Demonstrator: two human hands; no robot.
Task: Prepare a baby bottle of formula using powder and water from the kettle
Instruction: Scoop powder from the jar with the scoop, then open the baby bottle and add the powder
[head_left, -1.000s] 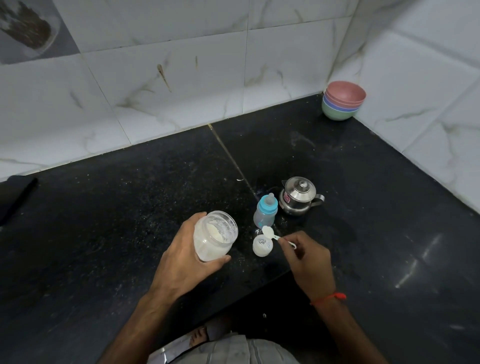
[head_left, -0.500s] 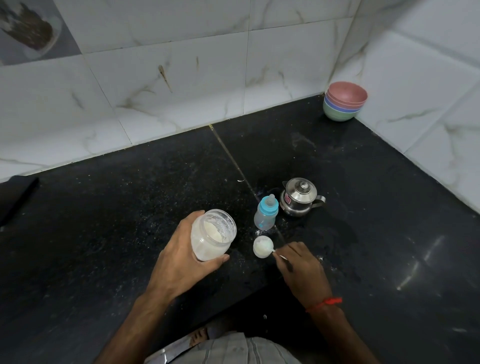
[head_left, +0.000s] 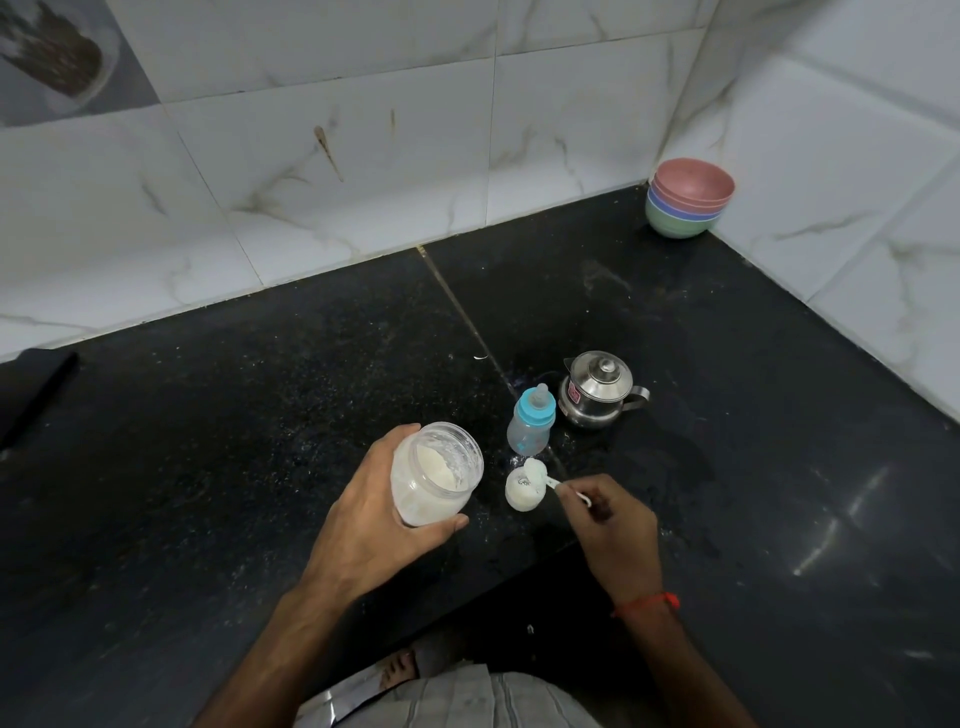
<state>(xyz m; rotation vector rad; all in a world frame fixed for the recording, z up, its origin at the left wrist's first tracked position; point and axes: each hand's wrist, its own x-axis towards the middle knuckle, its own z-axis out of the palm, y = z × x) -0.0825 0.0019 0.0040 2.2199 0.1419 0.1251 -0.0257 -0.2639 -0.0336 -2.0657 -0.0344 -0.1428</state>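
Note:
My left hand (head_left: 371, 514) grips an open clear jar of white formula powder (head_left: 434, 475), tilted with its mouth toward the right. My right hand (head_left: 618, 530) pinches the handle of a small white scoop (head_left: 536, 471), whose bowl hovers over the far edge of a small white round cap (head_left: 521, 496) lying on the counter. Just behind it stands the baby bottle (head_left: 530, 427), with its blue collar and teat on. A small steel kettle (head_left: 597, 391), lid on, sits to the bottle's right.
The black stone counter (head_left: 260, 415) is dusted with spilled powder near the cap. A stack of coloured bowls (head_left: 688, 200) stands in the far right corner against the tiled walls. A dark flat object (head_left: 31, 387) lies at the left edge.
The scoop dipped down onto the white cap half a second ago and has since lifted slightly toward the bottle. The jar in my left hand has stayed put.

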